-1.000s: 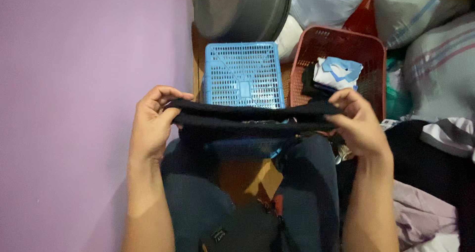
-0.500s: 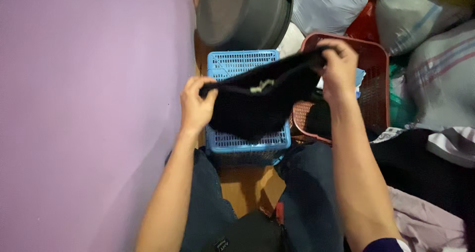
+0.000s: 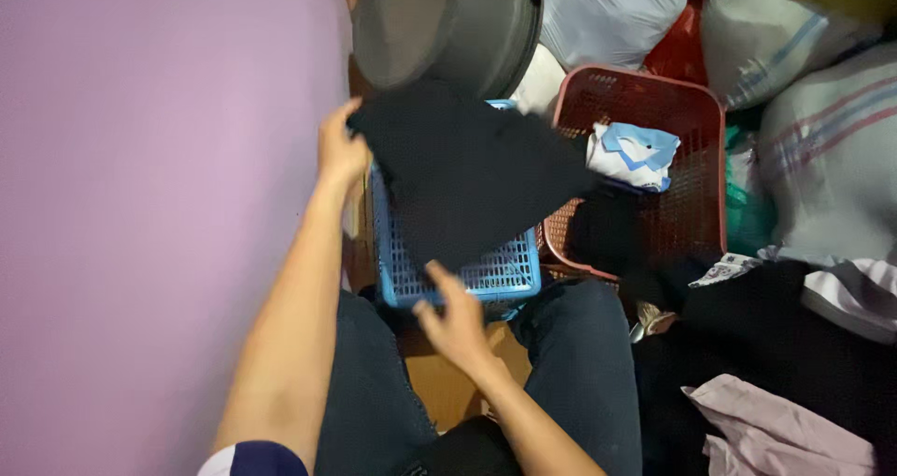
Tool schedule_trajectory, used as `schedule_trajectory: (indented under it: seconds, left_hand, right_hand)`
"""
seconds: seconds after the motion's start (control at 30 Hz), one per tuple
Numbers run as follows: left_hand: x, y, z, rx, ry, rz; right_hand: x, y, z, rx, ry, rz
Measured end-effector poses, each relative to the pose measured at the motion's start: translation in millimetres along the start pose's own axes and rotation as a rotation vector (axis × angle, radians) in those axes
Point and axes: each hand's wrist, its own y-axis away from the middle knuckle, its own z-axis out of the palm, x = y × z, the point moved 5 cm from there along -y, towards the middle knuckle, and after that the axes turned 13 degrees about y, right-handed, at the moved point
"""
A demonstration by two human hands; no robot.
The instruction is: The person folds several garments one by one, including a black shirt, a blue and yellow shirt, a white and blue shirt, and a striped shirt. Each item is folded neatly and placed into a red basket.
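Note:
A black cloth (image 3: 467, 172) hangs spread over a blue plastic basket (image 3: 500, 275) in front of my knees. My left hand (image 3: 341, 149) grips the cloth's upper left corner, next to the purple wall. My right hand (image 3: 458, 317) is low at the basket's near rim, fingers apart, just under the cloth's lower edge and holding nothing that I can see. A red plastic basket (image 3: 691, 121) stands to the right of the blue one, with a folded white and light-blue garment (image 3: 631, 154) and a dark item inside.
A purple wall (image 3: 159, 205) fills the left. A grey metal tub (image 3: 439, 28) leans behind the baskets. Stuffed sacks (image 3: 822, 130) and white bags (image 3: 607, 9) crowd the back right. A pile of dark and pink clothes (image 3: 775, 392) lies at the right. My legs in dark jeans are below.
The cloth went from stretched folded between both hands to lifted, then opened over the blue basket. My right hand let go and dropped to the basket's near rim; my left hand rose.

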Motion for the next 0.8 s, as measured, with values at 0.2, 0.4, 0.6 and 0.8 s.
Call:
schedule_trajectory:
  seconds: [0.2, 0.4, 0.6, 0.8]
  left_hand:
    - [-74.5, 124.7, -1.0, 0.175, -0.065, -0.283]
    - [-54.4, 197.0, 32.5, -0.144, -0.332, -0.071]
    - [-68.7, 166.7, 25.3, 0.138, -0.167, -0.153]
    - [-102.0, 116.9, 25.7, 0.199, -0.138, -0.635]
  right_hand:
    - [85.4, 14.7, 58.8, -0.647, 0.074, 0.318]
    - [186.4, -43.7, -11.5, 0.099, 0.529, 0.307]
    - [234.9, -70.6, -27.3, 0.014, 0.439, 0.436]
    - [248.9, -59.2, -22.3, -0.287, 0.435, 0.58]
